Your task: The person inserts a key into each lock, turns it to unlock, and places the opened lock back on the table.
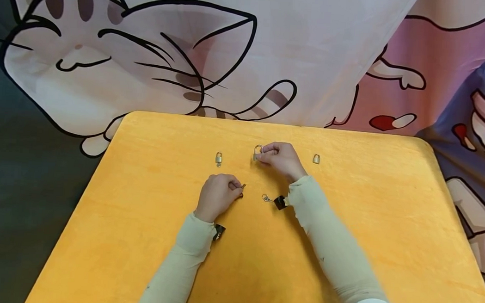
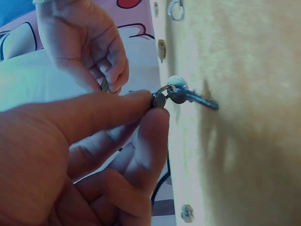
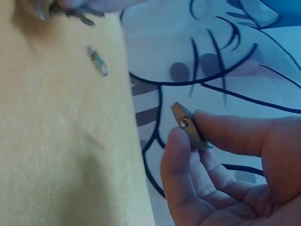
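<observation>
My right hand (image 1: 281, 159) pinches a padlock (image 1: 258, 153) between thumb and fingers above the table's far half, its shackle upward. In the right wrist view the keyhole in the underside of that padlock (image 3: 186, 125) faces the camera. Lower and to the left, my left hand (image 1: 219, 194) pinches a small ring of keys (image 1: 242, 191) between thumb and index finger. One key (image 2: 202, 100) hangs out past the fingertips in the left wrist view; another is partly hidden by them. The keys and the held padlock are apart.
On the yellow table (image 1: 137, 237), a padlock (image 1: 219, 159) with a key at its base lies left of the hands. Another padlock (image 1: 316, 159) lies to the right. A key ring (image 1: 266, 198) lies near my right wrist. A cartoon-printed cloth (image 1: 315, 58) hangs behind.
</observation>
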The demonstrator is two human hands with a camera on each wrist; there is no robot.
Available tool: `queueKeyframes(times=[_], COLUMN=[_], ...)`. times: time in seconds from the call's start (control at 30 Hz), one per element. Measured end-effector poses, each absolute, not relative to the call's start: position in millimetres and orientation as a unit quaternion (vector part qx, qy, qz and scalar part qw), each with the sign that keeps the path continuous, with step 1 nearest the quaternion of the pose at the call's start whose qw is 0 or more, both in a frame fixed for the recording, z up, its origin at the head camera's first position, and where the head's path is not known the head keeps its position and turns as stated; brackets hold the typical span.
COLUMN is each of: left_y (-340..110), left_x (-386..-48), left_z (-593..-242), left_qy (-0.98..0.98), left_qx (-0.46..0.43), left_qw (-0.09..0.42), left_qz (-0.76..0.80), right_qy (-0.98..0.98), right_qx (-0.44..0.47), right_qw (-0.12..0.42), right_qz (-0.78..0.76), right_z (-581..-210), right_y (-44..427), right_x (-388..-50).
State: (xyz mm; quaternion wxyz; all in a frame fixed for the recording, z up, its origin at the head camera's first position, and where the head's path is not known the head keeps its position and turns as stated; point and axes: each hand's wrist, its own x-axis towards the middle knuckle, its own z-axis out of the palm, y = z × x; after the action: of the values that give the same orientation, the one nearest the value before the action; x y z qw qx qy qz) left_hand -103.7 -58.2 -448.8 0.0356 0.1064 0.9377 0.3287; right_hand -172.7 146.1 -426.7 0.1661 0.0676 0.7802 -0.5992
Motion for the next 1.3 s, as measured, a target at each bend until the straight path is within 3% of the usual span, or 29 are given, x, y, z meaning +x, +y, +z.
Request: queueKeyframes(times=[0.3, 0.7, 1.07, 1.3], left_y=[-50, -35, -29, -29], left_x=[-107, -103, -101, -101], left_z=[-438, -435, -439, -440], left_qy=[0.92, 0.809, 0.759, 0.749], left_qx=[0.099, 0.06, 0.034, 0.04], left_qw=[-0.033, 0.089, 0.073, 0.091], left_qz=[0.378, 0.578, 0.646, 0.655], right_qy=[0.701, 0.631, 0.624, 0.628], right_qx=[0.077, 0.081, 0.077, 0.077], right_qw=[0.158, 0.149, 0.14, 0.138], right_qz=[-0.691, -0.757, -0.765, -0.762], right_z=[-420, -418, -420, -420], right_y=[150, 155, 158, 160], right_x=[-150, -133, -127, -126])
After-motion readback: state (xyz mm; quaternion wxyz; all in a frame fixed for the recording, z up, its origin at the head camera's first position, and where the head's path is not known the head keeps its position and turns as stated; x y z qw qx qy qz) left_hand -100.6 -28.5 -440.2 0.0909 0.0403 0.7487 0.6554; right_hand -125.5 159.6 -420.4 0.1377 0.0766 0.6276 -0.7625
